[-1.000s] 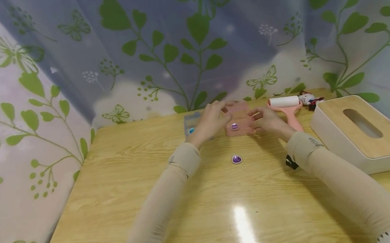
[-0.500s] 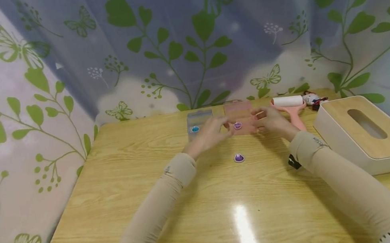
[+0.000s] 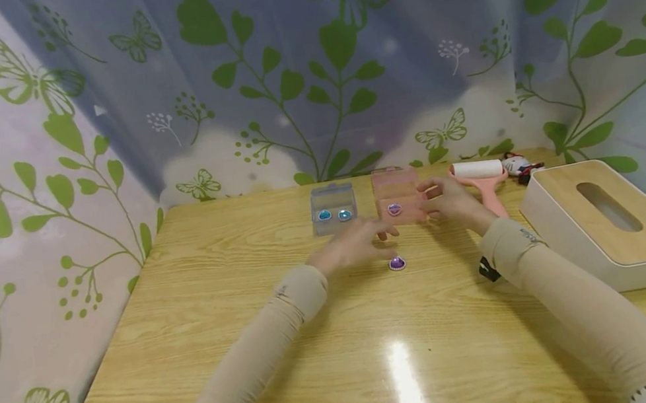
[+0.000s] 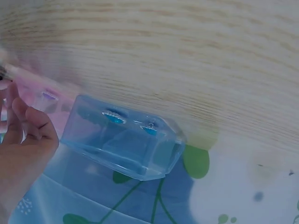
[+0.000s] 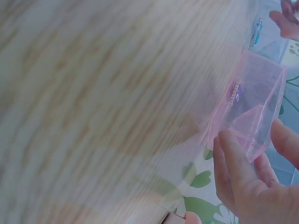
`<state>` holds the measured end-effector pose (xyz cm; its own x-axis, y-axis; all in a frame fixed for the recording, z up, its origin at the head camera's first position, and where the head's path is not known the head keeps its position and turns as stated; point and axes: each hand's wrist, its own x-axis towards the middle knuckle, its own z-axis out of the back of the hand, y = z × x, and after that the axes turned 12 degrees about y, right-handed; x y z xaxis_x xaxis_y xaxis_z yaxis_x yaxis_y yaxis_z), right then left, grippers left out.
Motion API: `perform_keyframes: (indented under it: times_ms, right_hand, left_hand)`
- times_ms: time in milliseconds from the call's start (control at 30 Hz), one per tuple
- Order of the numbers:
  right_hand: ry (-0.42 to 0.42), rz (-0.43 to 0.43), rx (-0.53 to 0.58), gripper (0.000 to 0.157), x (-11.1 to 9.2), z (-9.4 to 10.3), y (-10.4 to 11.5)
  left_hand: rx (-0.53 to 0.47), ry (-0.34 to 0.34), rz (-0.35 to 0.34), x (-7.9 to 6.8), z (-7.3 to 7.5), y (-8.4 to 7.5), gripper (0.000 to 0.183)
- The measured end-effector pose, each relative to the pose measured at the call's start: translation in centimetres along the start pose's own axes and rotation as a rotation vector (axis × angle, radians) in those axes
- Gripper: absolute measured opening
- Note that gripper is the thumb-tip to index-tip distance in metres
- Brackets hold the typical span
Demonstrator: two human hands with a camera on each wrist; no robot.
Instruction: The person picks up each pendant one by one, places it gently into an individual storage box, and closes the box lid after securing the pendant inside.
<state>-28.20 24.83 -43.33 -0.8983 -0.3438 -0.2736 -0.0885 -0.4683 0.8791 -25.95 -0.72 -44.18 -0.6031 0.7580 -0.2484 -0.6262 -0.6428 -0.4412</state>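
Note:
In the head view my left hand (image 3: 358,245) hovers over the table just in front of the boxes, fingers bent and spread. Close under its thumb lies a purple gem (image 3: 397,264) with a beaded rim. My right hand (image 3: 447,199) is at the right end of an opened clear pink box (image 3: 396,186), its fingertips right at the edge. The right wrist view shows thumb and fingers (image 5: 233,158) on either side of that end. A purple oval gem (image 3: 394,209) sits in the pink box. Left of it, an opened clear blue box (image 3: 331,197) contains two blue gems (image 4: 114,117).
A pink-handled lint roller (image 3: 480,173) and a small doll (image 3: 518,166) lie behind the right hand. A white tissue box (image 3: 592,250) with a wooden lid stands at the right. A small black object (image 3: 489,269) shows beside the right sleeve. A patterned curtain (image 3: 264,102) borders the table.
My left hand has moved from over the boxes down toward the loose purple gem, uncovering the blue box and its second gem. The right hand stays by the pink box. The view shifted slightly.

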Motion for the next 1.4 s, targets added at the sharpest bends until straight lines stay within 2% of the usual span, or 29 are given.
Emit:
perform_keyframes:
  times_ms: [167, 333, 467, 700, 800, 1100, 1300, 1400]
  right_hand:
    - [0.003, -0.004, 0.012, 0.051, 0.1, 0.1, -0.3]
    - [0.01, -0.012, 0.037, 0.051, 0.2, 0.2, -0.3]
    - [0.013, -0.009, 0.037, 0.052, 0.3, 0.2, -0.4]
    - [0.005, -0.006, 0.026, 0.051, 0.3, 0.1, -0.3]
    - [0.002, -0.006, 0.028, 0.051, 0.1, 0.1, -0.2]
    - [0.016, -0.012, 0.028, 0.052, 0.1, 0.1, -0.2]
    - [0.014, 0.002, 0.025, 0.053, 0.0, 0.2, -0.4]
    - [0.014, 0.007, 0.024, 0.054, 0.0, 0.1, -0.4]
  left_hand:
    - [0.059, 0.026, 0.02, 0.1, -0.4, -0.6, 0.053]
    - [0.119, 0.084, 0.03, 0.3, -0.8, -1.3, 0.058]
    - [0.204, 0.112, 0.053, 0.4, -1.2, -1.5, 0.058]
    - [0.415, 0.107, 0.082, 0.3, -1.5, -2.5, 0.043]
    - [0.457, 0.092, 0.082, 0.2, -1.6, -2.7, 0.034]
    - [0.463, 0.058, 0.053, 0.1, -1.9, -2.7, 0.024]
    - [0.369, 0.046, 0.023, 0.2, -1.3, -2.7, 0.018]
    - [0.329, 0.028, 0.005, 0.3, -0.7, -2.9, 0.021]
